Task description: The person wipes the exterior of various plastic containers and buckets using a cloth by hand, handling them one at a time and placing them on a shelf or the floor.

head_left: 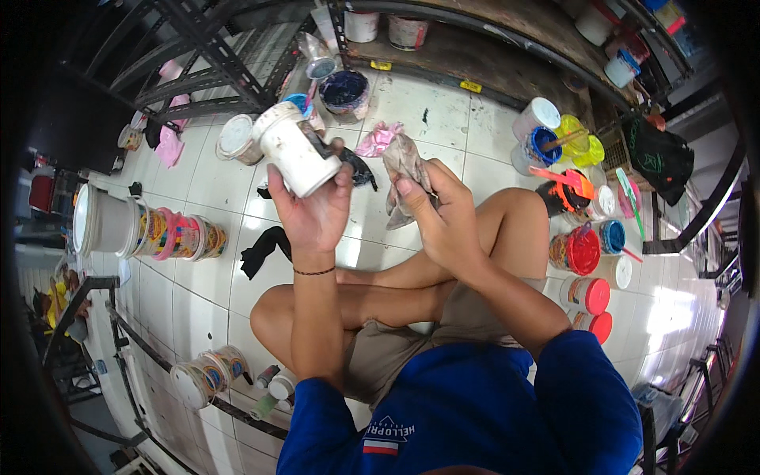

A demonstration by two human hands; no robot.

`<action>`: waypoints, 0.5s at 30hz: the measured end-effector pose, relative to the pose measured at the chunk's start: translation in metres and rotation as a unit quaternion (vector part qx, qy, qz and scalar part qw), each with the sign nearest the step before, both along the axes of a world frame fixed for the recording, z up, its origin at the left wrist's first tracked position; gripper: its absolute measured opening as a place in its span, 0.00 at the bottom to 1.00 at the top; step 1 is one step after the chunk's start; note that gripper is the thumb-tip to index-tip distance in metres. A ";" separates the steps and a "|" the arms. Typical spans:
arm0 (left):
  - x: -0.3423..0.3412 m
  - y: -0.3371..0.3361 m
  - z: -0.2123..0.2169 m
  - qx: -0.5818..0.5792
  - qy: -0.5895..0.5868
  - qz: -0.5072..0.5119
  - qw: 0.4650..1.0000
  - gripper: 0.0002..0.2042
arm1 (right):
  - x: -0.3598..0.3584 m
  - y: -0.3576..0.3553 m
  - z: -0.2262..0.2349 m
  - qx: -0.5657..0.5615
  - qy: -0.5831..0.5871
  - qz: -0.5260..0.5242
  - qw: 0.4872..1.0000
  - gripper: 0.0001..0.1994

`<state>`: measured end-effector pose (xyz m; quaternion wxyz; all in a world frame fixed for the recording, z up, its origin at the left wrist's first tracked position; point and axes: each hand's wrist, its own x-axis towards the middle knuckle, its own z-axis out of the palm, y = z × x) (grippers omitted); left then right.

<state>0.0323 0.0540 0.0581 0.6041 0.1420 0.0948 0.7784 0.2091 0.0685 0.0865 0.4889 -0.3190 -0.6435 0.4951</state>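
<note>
My left hand (311,215) is closed round a white plastic tub (291,149), smudged with dark marks and held tilted above the floor. A stained greyish-brown rag (404,176) hangs bunched in my right hand (443,212), its thumb pressed on the cloth. Rag and tub are apart. Just beyond the tub, partly covered by my left fingers, lies a crumpled black plastic or cloth piece (362,171). Close to the rag on the tiles is a pink cloth (380,138). A lidded white bucket (237,138) stands left of the held tub.
An open bucket of dark paint (345,93) stands before the shelf (443,59). Open and lidded paint tubs crowd my right, including a red one (584,250). Stacked white buckets (105,222) lie at left, near a black cloth (264,248). Metal racks (202,47) rise at far left.
</note>
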 end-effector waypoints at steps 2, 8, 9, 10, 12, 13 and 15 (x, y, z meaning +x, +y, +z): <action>-0.002 -0.002 -0.001 0.110 -0.013 -0.105 0.988 0.35 | -0.011 0.001 0.012 0.009 0.005 0.000 1.000 0.10; 0.006 -0.006 -0.017 0.155 -0.034 -0.098 0.982 0.30 | -0.039 0.002 0.023 0.283 -0.112 0.002 0.953 0.21; 0.003 -0.005 -0.016 0.170 -0.027 -0.103 0.980 0.29 | -0.041 0.004 0.024 0.305 -0.115 0.002 0.946 0.22; -0.001 -0.002 -0.017 0.189 -0.006 -0.090 0.978 0.28 | -0.044 0.005 0.029 0.266 -0.116 0.011 0.957 0.21; -0.006 -0.008 -0.019 0.097 0.073 -0.029 0.992 0.30 | -0.047 0.008 0.031 0.244 -0.091 0.019 0.965 0.22; -0.005 -0.010 -0.018 0.097 0.103 -0.015 0.990 0.30 | -0.049 0.011 0.033 0.233 -0.076 0.024 0.969 0.22; 0.000 -0.010 -0.016 0.095 0.162 0.014 0.982 0.31 | -0.048 0.013 0.039 0.225 -0.077 0.015 0.971 0.15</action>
